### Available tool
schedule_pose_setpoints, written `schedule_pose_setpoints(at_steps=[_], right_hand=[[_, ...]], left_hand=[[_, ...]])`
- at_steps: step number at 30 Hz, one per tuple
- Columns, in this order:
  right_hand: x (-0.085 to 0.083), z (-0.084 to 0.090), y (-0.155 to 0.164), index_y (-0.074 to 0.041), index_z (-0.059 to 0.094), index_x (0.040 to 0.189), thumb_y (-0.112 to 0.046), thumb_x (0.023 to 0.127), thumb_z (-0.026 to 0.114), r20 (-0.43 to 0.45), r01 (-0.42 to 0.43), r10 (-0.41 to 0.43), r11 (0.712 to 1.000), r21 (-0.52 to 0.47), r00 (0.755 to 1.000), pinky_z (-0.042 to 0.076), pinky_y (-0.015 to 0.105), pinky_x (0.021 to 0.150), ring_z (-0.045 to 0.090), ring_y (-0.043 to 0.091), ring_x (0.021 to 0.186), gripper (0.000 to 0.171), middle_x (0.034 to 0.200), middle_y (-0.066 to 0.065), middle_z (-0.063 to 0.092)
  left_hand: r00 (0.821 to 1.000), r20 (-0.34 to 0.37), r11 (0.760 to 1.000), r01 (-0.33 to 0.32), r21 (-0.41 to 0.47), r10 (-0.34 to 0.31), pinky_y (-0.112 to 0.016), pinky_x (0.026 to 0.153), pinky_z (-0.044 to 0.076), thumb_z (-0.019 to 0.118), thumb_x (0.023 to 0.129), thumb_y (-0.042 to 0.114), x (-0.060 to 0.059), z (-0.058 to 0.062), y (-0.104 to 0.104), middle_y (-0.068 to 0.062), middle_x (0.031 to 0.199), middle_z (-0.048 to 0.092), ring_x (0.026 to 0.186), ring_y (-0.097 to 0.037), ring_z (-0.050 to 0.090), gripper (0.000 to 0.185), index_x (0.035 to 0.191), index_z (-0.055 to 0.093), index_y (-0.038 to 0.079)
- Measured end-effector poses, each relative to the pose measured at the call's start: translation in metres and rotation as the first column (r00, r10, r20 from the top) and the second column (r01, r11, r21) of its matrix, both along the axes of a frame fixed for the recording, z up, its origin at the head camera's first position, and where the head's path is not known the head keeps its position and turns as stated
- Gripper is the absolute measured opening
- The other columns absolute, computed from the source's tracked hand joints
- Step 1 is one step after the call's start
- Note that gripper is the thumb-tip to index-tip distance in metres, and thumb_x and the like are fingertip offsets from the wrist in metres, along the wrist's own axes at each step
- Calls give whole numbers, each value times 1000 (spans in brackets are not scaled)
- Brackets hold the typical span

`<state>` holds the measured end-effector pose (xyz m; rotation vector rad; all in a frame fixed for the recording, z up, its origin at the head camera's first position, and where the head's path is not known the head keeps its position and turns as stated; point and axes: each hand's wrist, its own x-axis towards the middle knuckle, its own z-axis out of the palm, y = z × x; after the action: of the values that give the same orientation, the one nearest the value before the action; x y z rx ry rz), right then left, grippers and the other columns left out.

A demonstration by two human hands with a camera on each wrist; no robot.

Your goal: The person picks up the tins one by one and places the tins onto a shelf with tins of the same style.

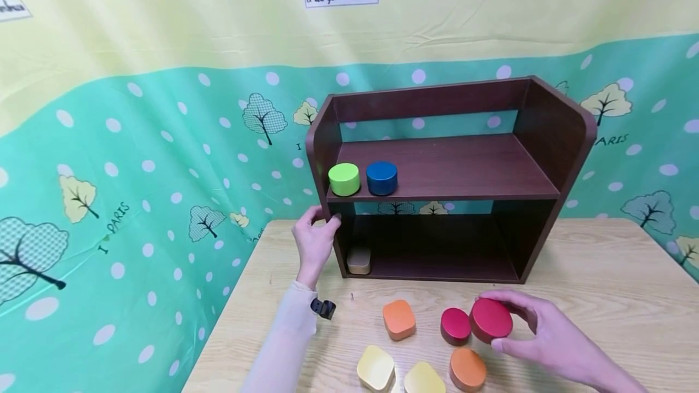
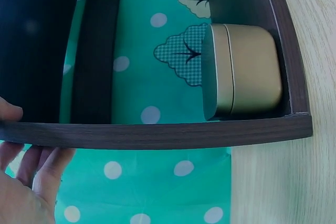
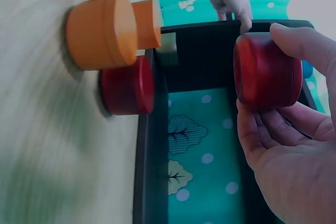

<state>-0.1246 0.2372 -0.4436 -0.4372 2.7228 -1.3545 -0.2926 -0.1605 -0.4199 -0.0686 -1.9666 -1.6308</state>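
Observation:
A dark brown two-tier shelf [image 1: 453,168] stands on the wooden table [image 1: 601,259]. My left hand [image 1: 315,241] grips the shelf's left side panel [image 2: 157,135], thumb in front and fingers behind. My right hand [image 1: 537,329] holds a large red round tin [image 1: 490,320], tilted and just above the table; the right wrist view shows the tin [image 3: 268,72] between thumb and fingers. A smaller red round tin [image 1: 455,325] sits right beside it. On the upper shelf stand a green tin [image 1: 344,179] and a blue tin [image 1: 381,178]. A beige tin [image 2: 247,77] lies in the lower left corner.
In front of the shelf lie an orange square tin [image 1: 399,319], an orange round tin [image 1: 467,369] and two yellow tins [image 1: 375,369]. A small black clip [image 1: 323,308] lies by my left wrist. A patterned green cloth [image 1: 136,187] hangs behind the table.

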Motion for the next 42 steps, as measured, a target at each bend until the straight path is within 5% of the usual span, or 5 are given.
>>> schedule_pose_setpoints(at_steps=[8, 15, 24, 33, 42], right_hand=[[-5, 18, -5, -25, 66, 142, -24, 83, 94, -45, -21, 20, 999, -26, 999, 60, 22, 91, 59, -7, 116, 65, 132, -5, 71], [-13, 31, -6, -21, 65, 145, -23, 81, 95, -88, -43, 41, 999, -21, 995, 60, 22, 89, 61, -5, 115, 70, 133, -3, 70], [-20, 47, -8, -20, 66, 143, -17, 80, 94, -166, -84, 75, 995, -48, 983, 60, 23, 86, 64, 1, 112, 69, 129, -14, 70], [-27, 62, -17, -19, 68, 141, -11, 85, 92, -211, -128, 108, 988, -85, 972, 61, 22, 87, 69, 5, 109, 62, 127, -14, 73], [-35, 80, -24, -21, 68, 141, -13, 84, 92, -220, -158, 136, 984, -83, 966, 62, 25, 85, 70, 8, 108, 63, 127, -7, 73]], left_hand=[[1000, -12, 1000, 1, -2, -1, -40, 88, 55, 81, 89, 4, 0, 0, 0, -21, 98, 77, 95, -22, 66, 12, 101, 80, 2], [1000, -4, 1000, -4, -7, 4, -27, 80, 54, 81, 90, 6, -1, -1, -1, -21, 101, 77, 88, -20, 65, 16, 104, 80, -1], [1000, -4, 1000, -4, -3, 4, -34, 88, 54, 81, 89, 5, -1, 0, 0, -22, 101, 78, 96, -20, 66, 15, 104, 80, -1], [1000, -15, 1000, -3, -5, 3, -42, 91, 54, 81, 88, 3, 0, 2, 0, -22, 98, 77, 96, -22, 66, 13, 101, 79, -1], [1000, -19, 1000, -12, -5, 12, -35, 87, 54, 81, 88, 4, -1, 0, 1, -21, 97, 77, 95, -19, 66, 12, 100, 80, 2]])
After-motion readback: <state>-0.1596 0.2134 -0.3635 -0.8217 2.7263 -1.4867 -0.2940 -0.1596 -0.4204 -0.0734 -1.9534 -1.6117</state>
